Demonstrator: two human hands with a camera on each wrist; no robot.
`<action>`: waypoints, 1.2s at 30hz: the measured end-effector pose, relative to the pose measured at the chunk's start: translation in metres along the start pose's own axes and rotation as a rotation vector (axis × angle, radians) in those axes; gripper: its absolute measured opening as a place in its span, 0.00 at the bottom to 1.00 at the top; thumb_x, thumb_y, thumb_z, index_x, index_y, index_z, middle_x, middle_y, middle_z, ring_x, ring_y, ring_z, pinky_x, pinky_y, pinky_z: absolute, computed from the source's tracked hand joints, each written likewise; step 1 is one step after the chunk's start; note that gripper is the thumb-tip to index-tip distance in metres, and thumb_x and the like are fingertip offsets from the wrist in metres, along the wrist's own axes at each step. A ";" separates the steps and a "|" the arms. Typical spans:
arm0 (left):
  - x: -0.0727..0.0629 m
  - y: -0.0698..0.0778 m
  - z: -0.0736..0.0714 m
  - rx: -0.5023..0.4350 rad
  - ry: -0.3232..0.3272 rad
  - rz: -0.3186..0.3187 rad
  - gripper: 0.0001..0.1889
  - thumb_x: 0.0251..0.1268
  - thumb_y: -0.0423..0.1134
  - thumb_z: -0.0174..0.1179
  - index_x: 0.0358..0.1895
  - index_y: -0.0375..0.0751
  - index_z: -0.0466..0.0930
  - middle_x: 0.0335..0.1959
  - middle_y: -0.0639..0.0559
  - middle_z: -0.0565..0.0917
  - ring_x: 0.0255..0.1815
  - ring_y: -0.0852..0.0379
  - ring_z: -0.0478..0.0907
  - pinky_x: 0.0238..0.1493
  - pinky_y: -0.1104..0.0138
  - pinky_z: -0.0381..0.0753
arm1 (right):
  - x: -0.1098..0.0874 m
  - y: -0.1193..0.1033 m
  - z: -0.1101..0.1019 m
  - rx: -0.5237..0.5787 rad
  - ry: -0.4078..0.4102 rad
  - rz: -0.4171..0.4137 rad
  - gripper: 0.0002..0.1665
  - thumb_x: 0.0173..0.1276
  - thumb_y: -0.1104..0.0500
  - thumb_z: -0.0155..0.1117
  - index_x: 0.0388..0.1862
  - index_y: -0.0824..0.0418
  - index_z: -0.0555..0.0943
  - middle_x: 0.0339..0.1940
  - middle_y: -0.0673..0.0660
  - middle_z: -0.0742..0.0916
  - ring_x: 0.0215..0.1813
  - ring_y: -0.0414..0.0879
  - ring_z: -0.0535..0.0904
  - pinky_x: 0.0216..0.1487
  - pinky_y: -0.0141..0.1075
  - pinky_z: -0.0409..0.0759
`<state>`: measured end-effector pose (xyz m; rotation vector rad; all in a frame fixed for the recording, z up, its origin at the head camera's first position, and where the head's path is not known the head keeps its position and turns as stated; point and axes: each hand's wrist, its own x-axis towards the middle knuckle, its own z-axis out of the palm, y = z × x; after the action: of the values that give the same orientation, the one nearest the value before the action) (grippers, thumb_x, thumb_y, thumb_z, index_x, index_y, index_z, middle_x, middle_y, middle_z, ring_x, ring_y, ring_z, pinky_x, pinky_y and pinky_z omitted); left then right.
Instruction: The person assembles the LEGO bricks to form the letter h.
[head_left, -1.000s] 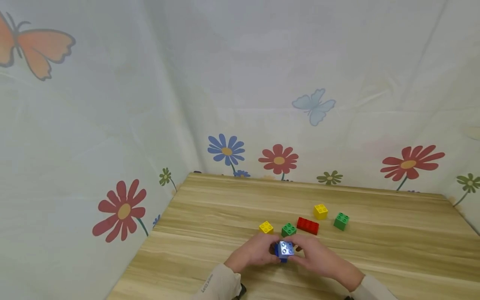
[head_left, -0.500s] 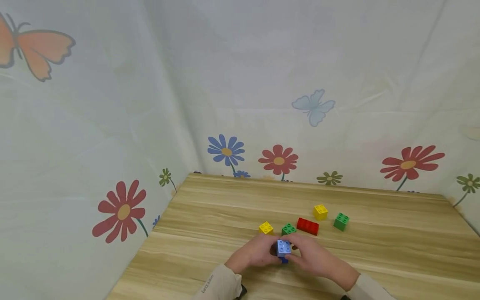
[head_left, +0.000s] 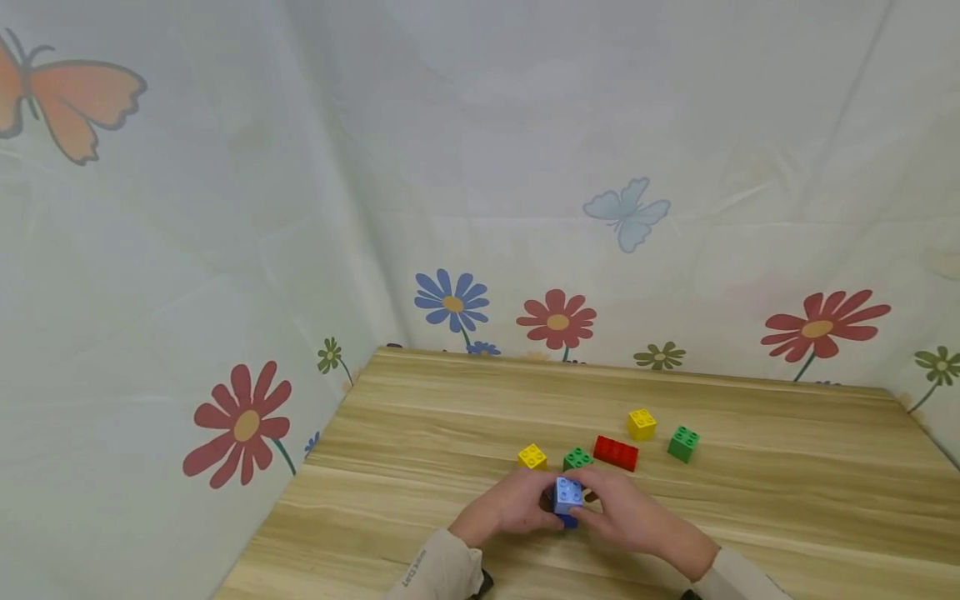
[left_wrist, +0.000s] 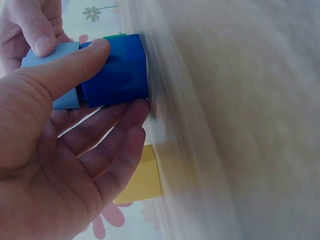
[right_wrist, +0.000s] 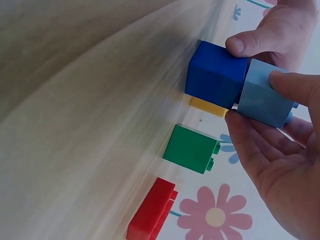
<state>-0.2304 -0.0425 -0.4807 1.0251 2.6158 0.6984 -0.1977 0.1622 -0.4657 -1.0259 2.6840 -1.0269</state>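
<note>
Low in the head view, both hands meet around two stacked toy building blocks. The light blue block (head_left: 567,495) sits over the dark blue block (right_wrist: 215,75), and a narrow dark gap shows between them in both wrist views. My left hand (head_left: 513,502) grips the dark blue block, thumb on one side and fingers on the other. With thumb and fingers, my right hand (head_left: 633,515) pinches the light blue block, its studs facing up. The dark blue block stands right at the tabletop, mostly hidden by the hands in the head view.
Just beyond the hands are a yellow block (head_left: 532,457) and a green block (head_left: 577,459). A long red block (head_left: 616,452) lies to their right. Farther off stand another yellow block (head_left: 641,424) and another green block (head_left: 683,443). A flowered cloth (head_left: 480,208) hangs behind the wooden table (head_left: 450,400).
The right hand has shifted the light blue block slightly left, so it now lines up more over the dark blue one. The left hand and the loose blocks have stayed put.
</note>
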 end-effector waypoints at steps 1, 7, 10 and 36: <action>0.000 0.000 0.000 -0.001 0.000 0.001 0.25 0.51 0.43 0.72 0.54 0.49 0.77 0.41 0.63 0.81 0.40 0.72 0.73 0.45 0.73 0.73 | 0.001 0.000 0.000 -0.001 -0.005 0.001 0.20 0.67 0.57 0.63 0.56 0.59 0.74 0.49 0.49 0.80 0.47 0.39 0.77 0.44 0.32 0.79; -0.001 -0.005 0.000 -0.058 -0.006 0.009 0.26 0.52 0.43 0.71 0.57 0.49 0.76 0.43 0.63 0.81 0.40 0.72 0.74 0.43 0.75 0.74 | 0.002 0.000 -0.003 0.009 -0.037 0.013 0.22 0.68 0.55 0.62 0.59 0.58 0.73 0.52 0.49 0.79 0.49 0.40 0.76 0.46 0.32 0.78; 0.000 -0.007 0.001 -0.085 -0.008 0.005 0.26 0.53 0.42 0.71 0.57 0.48 0.76 0.42 0.62 0.81 0.38 0.72 0.75 0.40 0.77 0.74 | 0.002 0.001 -0.004 0.027 -0.048 0.021 0.23 0.68 0.54 0.61 0.61 0.58 0.73 0.52 0.48 0.79 0.49 0.40 0.76 0.46 0.31 0.78; -0.002 -0.004 -0.002 -0.100 0.014 -0.022 0.23 0.52 0.40 0.71 0.53 0.44 0.79 0.41 0.61 0.83 0.39 0.72 0.76 0.43 0.75 0.74 | 0.009 0.002 -0.009 0.060 -0.102 0.067 0.27 0.68 0.54 0.61 0.63 0.61 0.72 0.52 0.49 0.79 0.48 0.40 0.76 0.47 0.32 0.78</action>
<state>-0.2319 -0.0468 -0.4808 0.9646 2.5711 0.8249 -0.2079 0.1625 -0.4588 -0.9438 2.5718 -1.0077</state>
